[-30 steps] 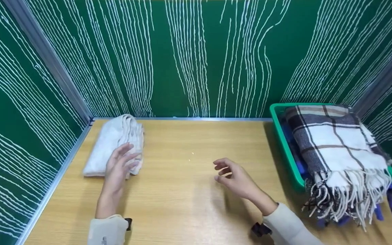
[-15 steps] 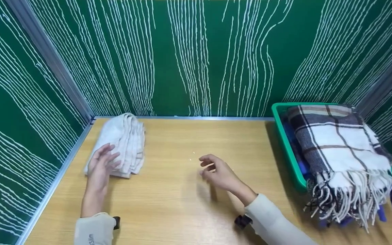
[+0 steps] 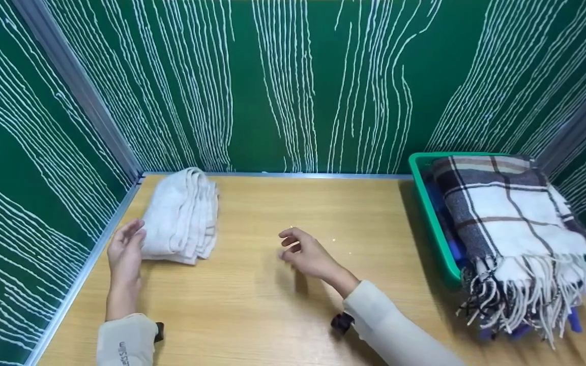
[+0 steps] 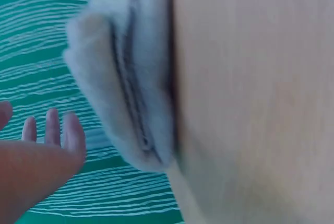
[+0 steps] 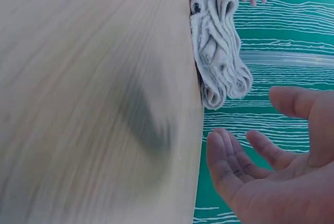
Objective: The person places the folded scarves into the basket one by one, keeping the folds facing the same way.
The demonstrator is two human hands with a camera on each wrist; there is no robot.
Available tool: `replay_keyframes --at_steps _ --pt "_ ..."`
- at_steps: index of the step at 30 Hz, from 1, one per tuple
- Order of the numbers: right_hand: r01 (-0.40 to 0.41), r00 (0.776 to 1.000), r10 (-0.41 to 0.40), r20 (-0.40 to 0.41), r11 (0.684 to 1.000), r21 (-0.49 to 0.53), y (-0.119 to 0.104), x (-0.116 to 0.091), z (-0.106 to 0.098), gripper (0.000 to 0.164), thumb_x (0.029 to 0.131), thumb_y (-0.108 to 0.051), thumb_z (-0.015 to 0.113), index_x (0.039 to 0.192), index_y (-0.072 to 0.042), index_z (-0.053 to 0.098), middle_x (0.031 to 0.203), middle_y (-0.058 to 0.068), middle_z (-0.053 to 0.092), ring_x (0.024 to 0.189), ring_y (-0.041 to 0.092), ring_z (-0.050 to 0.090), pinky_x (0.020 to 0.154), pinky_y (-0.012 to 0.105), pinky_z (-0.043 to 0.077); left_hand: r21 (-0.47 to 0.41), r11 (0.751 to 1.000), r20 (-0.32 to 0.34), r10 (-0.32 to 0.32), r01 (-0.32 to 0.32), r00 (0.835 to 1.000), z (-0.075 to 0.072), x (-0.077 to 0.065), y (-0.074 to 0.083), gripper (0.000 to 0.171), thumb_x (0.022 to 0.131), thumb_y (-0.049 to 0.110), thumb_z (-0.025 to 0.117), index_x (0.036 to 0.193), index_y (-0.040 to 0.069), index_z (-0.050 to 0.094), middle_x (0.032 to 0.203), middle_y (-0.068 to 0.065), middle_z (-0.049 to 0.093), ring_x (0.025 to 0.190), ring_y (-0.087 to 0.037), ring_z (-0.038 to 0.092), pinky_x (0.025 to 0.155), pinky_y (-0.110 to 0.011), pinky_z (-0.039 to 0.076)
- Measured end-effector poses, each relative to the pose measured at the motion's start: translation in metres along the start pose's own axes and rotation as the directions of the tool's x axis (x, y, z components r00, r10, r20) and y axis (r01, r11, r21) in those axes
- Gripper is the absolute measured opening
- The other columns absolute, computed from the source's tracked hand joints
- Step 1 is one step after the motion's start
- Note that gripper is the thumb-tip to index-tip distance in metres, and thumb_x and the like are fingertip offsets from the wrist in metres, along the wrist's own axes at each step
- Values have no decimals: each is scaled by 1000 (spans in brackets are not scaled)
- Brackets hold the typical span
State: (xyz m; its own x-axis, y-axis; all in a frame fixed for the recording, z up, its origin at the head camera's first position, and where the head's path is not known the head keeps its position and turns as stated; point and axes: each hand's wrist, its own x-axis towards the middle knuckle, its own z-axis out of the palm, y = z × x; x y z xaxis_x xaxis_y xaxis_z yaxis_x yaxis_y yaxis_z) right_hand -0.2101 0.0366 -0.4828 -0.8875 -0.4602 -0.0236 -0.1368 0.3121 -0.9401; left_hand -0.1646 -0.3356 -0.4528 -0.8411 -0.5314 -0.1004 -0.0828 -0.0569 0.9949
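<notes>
A folded whitish cloth, layered and thick, lies at the back left of the table. My left hand hovers by its near left corner with fingers loosely extended; in the left wrist view the fingers are apart from the cloth. Right of the cloth, my right hand hangs over the mid-table, fingers relaxed and slightly bent, with nothing in it. The right wrist view shows that hand with thumb and fingers spread, facing the cloth's layered edge.
A green plastic basket stands at the right, with a folded plaid fringed blanket on top and dark blue fabric under it. Green walls with white wavy lines enclose the wooden table at the back and sides.
Both hands have moved left. The left hand went from over the cloth to its left side; the right hand came closer to the cloth. Cloth and basket stay put, with a slight view shift.
</notes>
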Motion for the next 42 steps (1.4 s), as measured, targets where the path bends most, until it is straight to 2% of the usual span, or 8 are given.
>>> replay_keyframes --at_steps 2,9,16,24,29,33,37,42 --pt "1 1000 -1 15 1000 -9 -1 4 4 47 98 -8 68 141 6 54 132 27 60 114 34 65 90 42 59 66 998 -13 0 1 1000 -4 6 -5 51 110 10 49 160 4 39 161 -10 42 152 -23 34 125 -33 31" --pt "6 998 -3 66 999 -39 -4 19 18 52 103 -17 66 148 2 50 141 26 56 124 37 61 98 47 57 217 973 4 -75 72 997 -12 22 -20 63 111 19 47 167 5 24 176 -14 14 163 -31 8 131 -44 17" --pt "3 995 -2 103 1000 -11 -6 32 32 55 105 -19 65 152 2 45 145 27 52 128 39 58 105 51 53 304 944 24 -143 129 989 -13 27 -28 64 112 20 45 169 4 19 175 -21 14 161 -34 14 130 -46 19" --pt "-49 994 48 94 999 6 -7 44 38 54 106 -21 63 152 0 44 146 26 52 134 42 54 110 54 49 372 920 78 -164 124 983 -10 29 -30 73 107 16 55 167 -1 18 170 -31 19 157 -43 22 128 -50 24" --pt "-74 995 71 72 996 39 -5 52 38 53 106 -19 63 151 2 45 144 26 53 135 43 54 111 53 48 390 915 101 -154 103 983 -6 28 -32 61 110 20 51 160 -4 28 166 -32 24 153 -42 26 128 -51 24" --pt "-102 993 97 70 992 68 -3 58 39 53 108 -22 61 152 2 44 142 23 54 136 41 53 112 52 47 369 926 125 -130 76 983 -4 27 -34 49 107 13 57 145 -8 33 163 -34 25 151 -43 25 126 -51 26" --pt "-117 992 113 62 990 75 -4 63 39 53 109 -26 59 152 1 44 141 21 56 138 38 51 114 53 45 366 925 154 -169 102 974 0 27 -33 67 103 7 60 155 -4 19 165 -38 21 153 -46 25 125 -51 27" --pt "-132 990 129 49 989 69 -5 68 43 53 108 -29 60 151 -1 46 142 20 57 137 37 53 116 53 43 439 891 176 -215 119 961 4 27 -30 87 101 2 61 168 4 6 165 -37 23 153 -48 26 126 -54 26"
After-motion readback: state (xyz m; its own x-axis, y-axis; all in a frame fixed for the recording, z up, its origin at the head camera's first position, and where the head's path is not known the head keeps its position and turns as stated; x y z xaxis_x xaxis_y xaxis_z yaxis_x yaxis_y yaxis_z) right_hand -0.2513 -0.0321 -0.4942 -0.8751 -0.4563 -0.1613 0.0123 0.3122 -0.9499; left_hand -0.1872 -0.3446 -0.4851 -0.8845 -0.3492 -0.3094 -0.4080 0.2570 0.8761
